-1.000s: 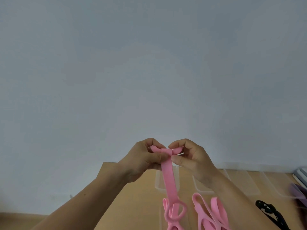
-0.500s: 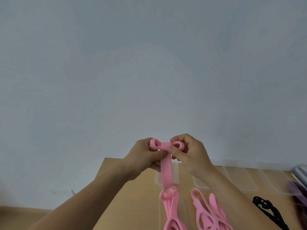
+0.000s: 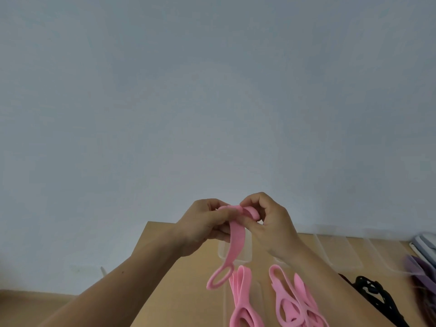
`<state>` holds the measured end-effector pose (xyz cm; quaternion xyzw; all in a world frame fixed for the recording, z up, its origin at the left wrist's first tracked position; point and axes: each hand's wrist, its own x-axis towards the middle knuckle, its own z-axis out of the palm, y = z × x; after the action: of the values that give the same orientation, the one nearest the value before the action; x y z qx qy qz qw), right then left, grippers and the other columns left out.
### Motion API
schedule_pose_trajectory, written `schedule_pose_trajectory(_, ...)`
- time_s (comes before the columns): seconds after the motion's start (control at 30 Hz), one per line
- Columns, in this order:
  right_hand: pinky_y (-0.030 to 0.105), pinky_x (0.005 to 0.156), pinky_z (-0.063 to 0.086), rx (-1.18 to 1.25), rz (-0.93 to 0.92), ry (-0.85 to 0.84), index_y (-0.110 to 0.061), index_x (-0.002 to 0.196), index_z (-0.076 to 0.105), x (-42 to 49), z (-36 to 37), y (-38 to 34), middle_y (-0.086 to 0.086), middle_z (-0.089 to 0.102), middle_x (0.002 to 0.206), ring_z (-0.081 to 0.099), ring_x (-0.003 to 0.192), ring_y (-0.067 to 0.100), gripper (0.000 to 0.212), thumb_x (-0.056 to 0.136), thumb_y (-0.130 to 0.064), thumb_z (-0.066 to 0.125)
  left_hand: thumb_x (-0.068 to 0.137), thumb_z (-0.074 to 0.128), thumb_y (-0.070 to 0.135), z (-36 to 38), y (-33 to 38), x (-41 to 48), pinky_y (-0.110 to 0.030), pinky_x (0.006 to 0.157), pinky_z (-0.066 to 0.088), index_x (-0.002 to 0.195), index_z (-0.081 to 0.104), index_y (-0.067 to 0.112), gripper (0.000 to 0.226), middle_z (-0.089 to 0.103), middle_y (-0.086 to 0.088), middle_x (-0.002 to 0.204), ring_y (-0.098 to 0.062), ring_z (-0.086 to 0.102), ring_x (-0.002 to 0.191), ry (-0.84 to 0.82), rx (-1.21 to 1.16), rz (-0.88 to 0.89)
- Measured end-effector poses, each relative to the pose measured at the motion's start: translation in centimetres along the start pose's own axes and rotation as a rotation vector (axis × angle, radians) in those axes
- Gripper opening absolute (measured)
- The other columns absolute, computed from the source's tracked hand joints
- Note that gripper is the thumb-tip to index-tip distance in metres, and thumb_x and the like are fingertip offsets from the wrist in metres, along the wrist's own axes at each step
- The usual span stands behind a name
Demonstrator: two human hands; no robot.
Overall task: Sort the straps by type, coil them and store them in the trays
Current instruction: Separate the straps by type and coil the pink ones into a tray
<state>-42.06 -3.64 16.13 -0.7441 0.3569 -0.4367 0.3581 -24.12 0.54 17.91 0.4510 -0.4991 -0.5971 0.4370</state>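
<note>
At lower centre of the frame, your left hand (image 3: 204,226) and right hand (image 3: 272,228) both pinch the top of the pink strap (image 3: 236,244) with curled fingers, raised above the table (image 3: 165,267), likely so its looped tail hangs free for coiling.

Pink strap (image 3: 236,241), lower centre: flat band, top end curled into a small roll pinched between left hand (image 3: 203,227) and right hand (image 3: 271,223), with the rest hanging down and ending in an oval loop. Loose pink straps (image 3: 292,303) lie in two bunches at bottom centre, black strap (image 3: 375,296) lower right, purple straps (image 3: 422,270) at right edge. Clear trays (image 3: 335,251) in a row behind them, centre to right.
</note>
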Motion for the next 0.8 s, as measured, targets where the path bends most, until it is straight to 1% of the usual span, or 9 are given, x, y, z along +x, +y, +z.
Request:
schedule_pose_trajectory(0.07,0.021,0.07,0.055,0.029,0.02,-0.011,-0.036,0.087,0.061,-0.1,0.0,0.2,-0.011,0.068,0.084,0.065,0.076,0.009,0.028,0.083,-0.014,0.078,0.091,0.071,0.022,0.1,-0.3,0.1,-0.043,0.079,0.06,0.105,0.065,-0.005,0.031,0.072,-0.026,0.097,-0.037,0.072,0.092,0.066,-0.018,0.012)
schedule_pose_trajectory(0.13,0.032,0.072,0.058,0.107,0.088,-0.026,-0.032,0.086,0.061,0.0,-0.2,0.6,-0.002,0.068,0.083,0.065,0.078,0.022,0.03,0.081,-0.007,0.078,0.087,0.075,0.017,0.2,-0.5,0.2,-0.043,0.078,0.06,0.106,0.062,-0.006,0.033,0.072,-0.027,0.098,-0.038,0.072,0.091,0.105,-0.029,0.043)
schedule_pose_trajectory(0.2,0.039,0.076,0.058,0.194,0.151,-0.046,-0.024,0.089,0.063,0.0,-0.5,1.0,0.002,0.07,0.087,0.066,0.08,0.026,0.027,0.08,-0.003,0.078,0.086,0.075,0.011,0.3,-0.8,0.3,-0.044,0.079,0.06,0.106,0.062,-0.006,0.029,0.071,-0.029,0.1,-0.039,0.072,0.091,0.116,-0.029,0.082)
schedule_pose_trajectory(0.3,0.03,0.069,0.056,0.306,0.198,-0.093,-0.017,0.098,0.065,0.1,-0.7,1.3,-0.002,0.072,0.089,0.067,0.077,0.016,0.025,0.078,-0.01,0.078,0.087,0.072,0.004,0.2,-0.9,0.7,-0.044,0.08,0.059,0.107,0.061,-0.003,0.024,0.068,-0.032,0.103,-0.042,0.071,0.089,0.133,-0.029,0.139)
schedule_pose_trajectory(0.37,0.027,0.064,0.053,0.352,0.231,-0.116,-0.014,0.102,0.066,0.1,-0.7,1.3,0.002,0.072,0.085,0.067,0.073,0.018,0.029,0.076,-0.022,0.076,0.086,0.072,0.0,0.1,-1.0,0.9,-0.045,0.082,0.059,0.106,0.062,0.0,0.022,0.069,-0.029,0.102,-0.041,0.071,0.089,0.143,0.017,0.171)
schedule_pose_trajectory(0.43,0.028,0.061,0.052,0.351,0.265,-0.096,-0.013,0.099,0.068,0.4,-0.5,1.3,0.004,0.071,0.077,0.067,0.068,0.021,0.027,0.079,-0.031,0.073,0.086,0.071,-0.004,0.0,-1.2,1.0,-0.042,0.083,0.059,0.104,0.065,0.003,0.02,0.071,-0.021,0.098,-0.032,0.071,0.088,0.151,0.082,0.199)
schedule_pose_trajectory(0.53,0.027,0.058,0.05,0.278,0.287,-0.097,-0.017,0.092,0.071,0.8,-0.3,1.6,-0.002,0.069,0.07,0.066,0.063,0.018,0.01,0.091,-0.026,0.068,0.084,0.069,-0.008,0.0,-1.6,1.0,-0.043,0.086,0.058,0.102,0.067,0.006,0.022,0.07,-0.02,0.099,-0.026,0.067,0.089,0.175,0.161,0.218)
schedule_pose_trajectory(0.7,0.02,0.055,0.048,0.219,0.232,-0.088,-0.017,0.091,0.074,0.9,-0.7,1.9,-0.004,0.067,0.064,0.063,0.058,0.013,0.006,0.092,-0.018,0.068,0.084,0.073,-0.002,-0.1,-1.8,1.0,-0.044,0.083,0.058,0.11,0.062,0.01,0.031,0.067,-0.021,0.101,-0.028,0.068,0.088,0.182,0.182,0.181)
schedule_pose_trajectory(0.8,0.018,0.058,0.049,0.213,0.191,-0.052,-0.017,0.095,0.073,0.9,-0.6,1.7,-0.006,0.07,0.071,0.063,0.061,0.01,0.007,0.088,-0.02,0.072,0.085,0.074,0.001,-0.4,-1.5,1.1,-0.045,0.077,0.061,0.108,0.058,0.0,0.028,0.07,-0.023,0.101,-0.032,0.073,0.089,0.16,0.121,0.102)
